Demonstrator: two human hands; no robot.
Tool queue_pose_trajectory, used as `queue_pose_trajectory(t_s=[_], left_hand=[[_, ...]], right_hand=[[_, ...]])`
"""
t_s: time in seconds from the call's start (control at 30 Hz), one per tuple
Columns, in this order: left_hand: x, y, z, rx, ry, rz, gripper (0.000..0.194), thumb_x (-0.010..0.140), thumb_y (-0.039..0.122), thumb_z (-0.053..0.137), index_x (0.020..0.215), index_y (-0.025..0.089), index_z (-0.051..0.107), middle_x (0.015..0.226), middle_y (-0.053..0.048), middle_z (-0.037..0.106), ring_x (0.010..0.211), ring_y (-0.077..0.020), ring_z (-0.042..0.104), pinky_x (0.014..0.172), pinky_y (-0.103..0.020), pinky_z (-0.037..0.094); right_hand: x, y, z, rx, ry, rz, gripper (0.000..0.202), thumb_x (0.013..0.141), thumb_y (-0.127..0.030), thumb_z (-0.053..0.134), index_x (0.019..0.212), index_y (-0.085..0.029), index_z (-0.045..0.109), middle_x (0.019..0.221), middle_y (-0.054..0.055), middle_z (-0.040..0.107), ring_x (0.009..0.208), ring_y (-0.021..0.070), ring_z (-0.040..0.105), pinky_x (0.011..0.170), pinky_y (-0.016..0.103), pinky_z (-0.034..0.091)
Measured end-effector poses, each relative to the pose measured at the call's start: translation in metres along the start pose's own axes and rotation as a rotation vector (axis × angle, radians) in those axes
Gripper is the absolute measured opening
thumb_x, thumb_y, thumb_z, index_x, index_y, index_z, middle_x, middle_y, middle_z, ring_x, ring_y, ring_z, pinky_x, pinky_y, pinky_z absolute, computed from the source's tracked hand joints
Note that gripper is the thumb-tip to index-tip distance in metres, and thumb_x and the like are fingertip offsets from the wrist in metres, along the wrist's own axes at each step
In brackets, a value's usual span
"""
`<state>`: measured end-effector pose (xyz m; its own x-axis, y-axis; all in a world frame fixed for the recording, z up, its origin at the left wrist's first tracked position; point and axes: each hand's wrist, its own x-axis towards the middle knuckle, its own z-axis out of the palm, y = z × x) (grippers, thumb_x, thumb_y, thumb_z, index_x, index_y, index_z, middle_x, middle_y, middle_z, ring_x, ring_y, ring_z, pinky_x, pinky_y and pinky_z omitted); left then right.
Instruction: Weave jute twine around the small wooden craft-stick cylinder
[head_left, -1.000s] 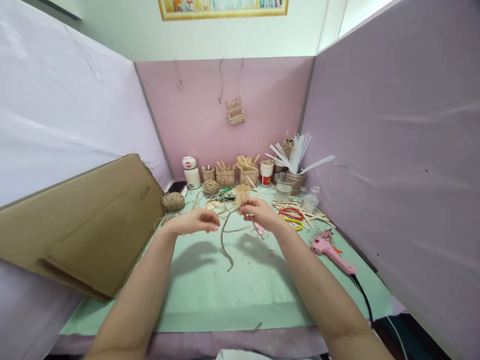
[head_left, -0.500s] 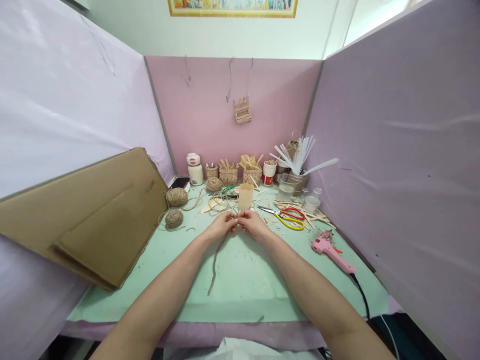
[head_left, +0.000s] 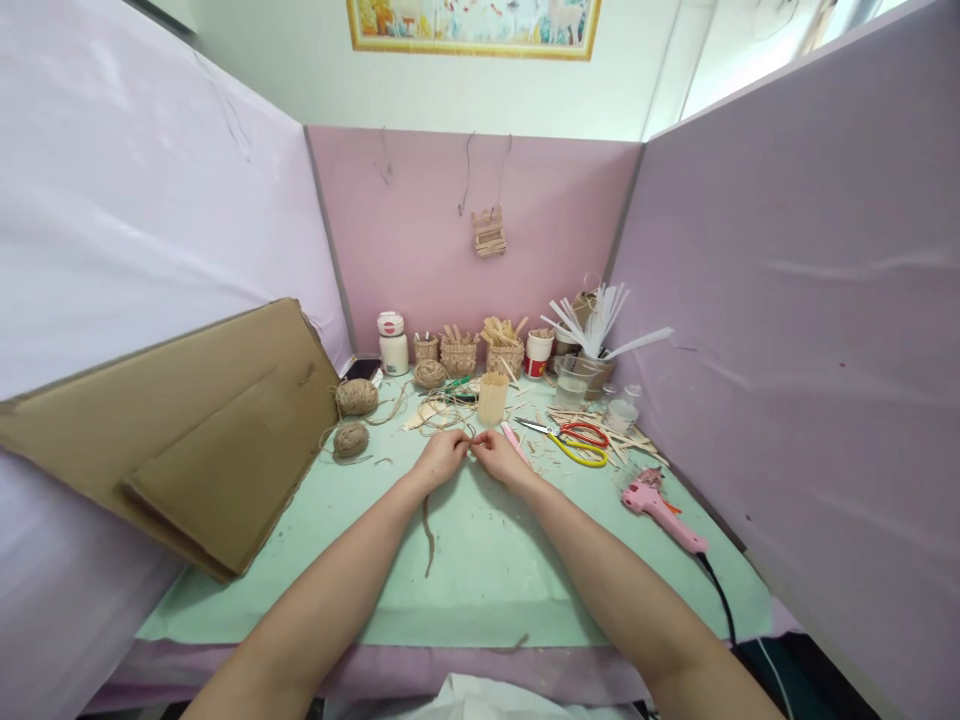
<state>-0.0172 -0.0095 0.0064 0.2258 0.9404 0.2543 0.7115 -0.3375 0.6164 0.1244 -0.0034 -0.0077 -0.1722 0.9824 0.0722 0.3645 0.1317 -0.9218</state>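
My left hand (head_left: 444, 458) and my right hand (head_left: 496, 456) meet over the middle of the green tabletop, fingers pinched close together. Between them is a piece of brown twine (head_left: 430, 540), whose loose end trails down from the left hand onto the table. A small loop of it shows above the fingertips; the rest is covered by the fingers. Just beyond the hands stands a small round cup of upright wooden sticks (head_left: 493, 398). A pink tool handle (head_left: 514, 440) lies beside the right hand, partly hidden by it.
Scissors (head_left: 571, 440) and a pink glue gun (head_left: 664, 512) lie to the right, near scattered wooden sticks (head_left: 634, 440). Twine balls (head_left: 357, 397) and a large cardboard sheet (head_left: 217, 440) are at left. Stick baskets (head_left: 458, 357), a white jar (head_left: 392, 345) and plastic cups (head_left: 574, 382) line the back.
The hands have turned slightly, and the twine's hanging end has shifted and shows less below the left hand. More of the pink handle shows by the right hand. The camera has tilted up a little.
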Motion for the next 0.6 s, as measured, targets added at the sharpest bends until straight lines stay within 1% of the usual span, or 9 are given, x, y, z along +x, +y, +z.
queue_pose_trajectory(t_s=[0.07, 0.13, 0.2, 0.3, 0.37, 0.47, 0.53, 0.57, 0.6], left_hand=[[0.000, -0.001, 0.000, 0.019, 0.074, -0.008, 0.018, 0.075, 0.020, 0.044, 0.068, 0.016, 0.061, 0.070, -0.006, 0.062, 0.069, -0.0166, 0.052, 0.066, -0.026, 0.036], [0.003, -0.006, -0.004, 0.009, 0.191, -0.052, 0.016, 0.074, 0.019, 0.046, 0.063, 0.017, 0.058, 0.066, -0.006, 0.059, 0.068, -0.0173, 0.052, 0.066, -0.026, 0.035], [0.007, -0.013, -0.010, 0.010, 0.307, -0.128, 0.017, 0.074, 0.018, 0.047, 0.059, 0.018, 0.055, 0.063, -0.006, 0.057, 0.067, -0.0178, 0.051, 0.066, -0.026, 0.034], [0.012, -0.022, -0.019, -0.009, 0.395, -0.214, 0.015, 0.073, 0.018, 0.047, 0.061, 0.018, 0.056, 0.063, -0.005, 0.058, 0.068, -0.0180, 0.051, 0.066, -0.026, 0.033], [0.015, -0.025, -0.021, -0.043, 0.420, -0.214, 0.014, 0.072, 0.019, 0.048, 0.063, 0.018, 0.058, 0.065, -0.005, 0.059, 0.069, -0.0179, 0.051, 0.066, -0.026, 0.033], [0.017, -0.028, -0.022, -0.169, 0.442, -0.211, 0.012, 0.072, 0.022, 0.050, 0.067, 0.017, 0.061, 0.067, -0.004, 0.061, 0.067, -0.0168, 0.051, 0.063, -0.025, 0.034], [0.017, -0.030, -0.023, -0.364, 0.395, -0.249, 0.015, 0.071, 0.028, 0.053, 0.071, 0.016, 0.062, 0.066, -0.003, 0.061, 0.060, -0.0140, 0.048, 0.057, -0.023, 0.033], [0.016, -0.031, -0.024, -0.488, 0.340, -0.270, 0.018, 0.071, 0.031, 0.055, 0.074, 0.015, 0.062, 0.066, -0.003, 0.060, 0.056, -0.0120, 0.046, 0.053, -0.022, 0.031], [0.015, -0.031, -0.025, -0.617, 0.275, -0.284, 0.022, 0.069, 0.035, 0.058, 0.076, 0.014, 0.062, 0.066, -0.002, 0.060, 0.052, -0.0098, 0.043, 0.050, -0.021, 0.029]], right_hand=[[-0.003, -0.004, -0.001, -0.121, 0.029, -0.035, 0.009, 0.073, -0.022, 0.051, 0.067, -0.016, 0.055, 0.062, 0.000, 0.058, 0.058, 0.0107, 0.048, 0.053, 0.021, 0.031], [-0.008, -0.010, -0.003, -0.194, 0.031, -0.084, 0.013, 0.073, -0.020, 0.049, 0.061, -0.017, 0.054, 0.059, 0.000, 0.057, 0.059, 0.0110, 0.047, 0.054, 0.021, 0.030], [-0.015, -0.019, -0.003, -0.202, -0.033, -0.149, 0.014, 0.072, -0.021, 0.050, 0.059, -0.018, 0.055, 0.056, -0.001, 0.055, 0.057, 0.0111, 0.046, 0.053, 0.022, 0.028], [-0.026, -0.032, -0.003, -0.147, -0.179, -0.240, 0.014, 0.073, -0.024, 0.051, 0.062, -0.018, 0.056, 0.055, -0.003, 0.052, 0.056, 0.0107, 0.044, 0.053, 0.021, 0.028], [-0.031, -0.038, -0.003, -0.098, -0.219, -0.271, 0.014, 0.074, -0.026, 0.051, 0.063, -0.018, 0.056, 0.055, -0.003, 0.050, 0.056, 0.0103, 0.042, 0.053, 0.021, 0.028], [-0.033, -0.040, -0.005, -0.036, -0.229, -0.283, 0.016, 0.076, -0.029, 0.050, 0.066, -0.018, 0.057, 0.057, -0.003, 0.050, 0.055, 0.0104, 0.042, 0.053, 0.021, 0.029], [-0.030, -0.039, -0.010, -0.098, -0.190, -0.269, 0.017, 0.078, -0.028, 0.048, 0.067, -0.019, 0.058, 0.059, -0.002, 0.053, 0.057, 0.0115, 0.044, 0.055, 0.022, 0.030], [-0.027, -0.037, -0.014, -0.180, -0.138, -0.249, 0.018, 0.078, -0.028, 0.048, 0.067, -0.019, 0.058, 0.061, 0.000, 0.056, 0.058, 0.0125, 0.046, 0.056, 0.023, 0.030], [-0.025, -0.035, -0.019, -0.293, -0.056, -0.225, 0.019, 0.080, -0.026, 0.046, 0.066, -0.019, 0.058, 0.063, 0.002, 0.058, 0.061, 0.0138, 0.048, 0.057, 0.024, 0.030]])
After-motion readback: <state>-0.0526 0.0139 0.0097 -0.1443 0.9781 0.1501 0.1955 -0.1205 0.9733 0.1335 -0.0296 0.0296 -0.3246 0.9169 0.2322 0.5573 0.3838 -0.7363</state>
